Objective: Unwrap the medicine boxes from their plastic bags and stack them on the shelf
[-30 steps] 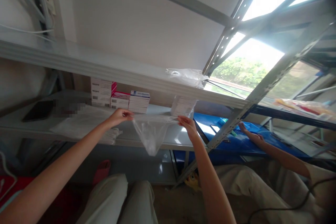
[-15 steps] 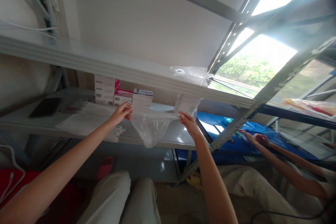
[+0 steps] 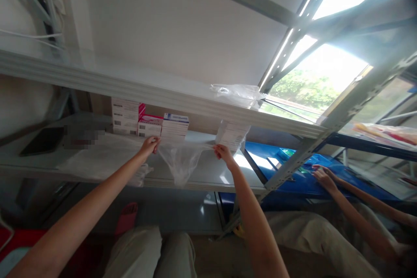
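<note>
A clear plastic bag [image 3: 180, 160] hangs stretched between my two hands above the grey shelf. My left hand [image 3: 150, 144] pinches its left top corner, and the right corner is gripped by my right hand [image 3: 223, 152]. Behind the bag stand stacked small white boxes with blue ends [image 3: 175, 127]. White and pink boxes [image 3: 125, 115] are piled to the left of them. A pile of flat clear bags [image 3: 97, 158] lies on the shelf under my left forearm. Beyond my right hand is a clear packet with white contents [image 3: 233, 134].
A dark phone-like slab [image 3: 42, 141] lies at the shelf's left end. Overhead runs an upper shelf [image 3: 146, 87] bearing a crumpled clear bag [image 3: 237, 92]. A slanted metal post [image 3: 293, 163] stands at right; past it, a co-worker's hands [image 3: 322, 176] are over a blue surface.
Both my hands have shifted slightly left and down in view with the bag, its top edge still held taut. The co-worker's hands have moved closer together.
</note>
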Tool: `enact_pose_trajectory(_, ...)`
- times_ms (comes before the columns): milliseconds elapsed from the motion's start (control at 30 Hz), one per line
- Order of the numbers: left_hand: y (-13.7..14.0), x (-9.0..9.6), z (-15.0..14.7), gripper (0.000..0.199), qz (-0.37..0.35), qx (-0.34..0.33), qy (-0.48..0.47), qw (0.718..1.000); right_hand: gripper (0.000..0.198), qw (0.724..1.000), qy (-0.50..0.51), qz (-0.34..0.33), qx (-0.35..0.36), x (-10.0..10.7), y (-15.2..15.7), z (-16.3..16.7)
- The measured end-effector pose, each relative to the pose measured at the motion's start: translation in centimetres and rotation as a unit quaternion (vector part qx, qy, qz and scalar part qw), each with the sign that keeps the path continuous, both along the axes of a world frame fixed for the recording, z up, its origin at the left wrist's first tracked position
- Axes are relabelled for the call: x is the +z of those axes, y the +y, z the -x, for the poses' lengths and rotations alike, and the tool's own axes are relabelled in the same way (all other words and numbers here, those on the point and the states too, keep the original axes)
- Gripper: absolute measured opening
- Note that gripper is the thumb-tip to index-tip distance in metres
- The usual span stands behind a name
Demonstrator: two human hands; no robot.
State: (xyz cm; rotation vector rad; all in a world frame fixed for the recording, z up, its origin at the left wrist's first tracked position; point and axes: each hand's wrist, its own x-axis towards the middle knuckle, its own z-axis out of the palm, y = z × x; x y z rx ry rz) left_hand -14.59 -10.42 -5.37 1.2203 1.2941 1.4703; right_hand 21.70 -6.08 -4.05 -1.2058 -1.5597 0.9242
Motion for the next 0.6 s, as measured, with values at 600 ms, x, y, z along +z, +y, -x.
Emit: enact_pose_trajectory(600, 1.8, -8.7, -4.0, 0.044, -0.062, -0.118, 0.107, 0.985, 0.056, 0.874, -0.05, -0.232, -0.425, -6.9, -0.5, 4.5)
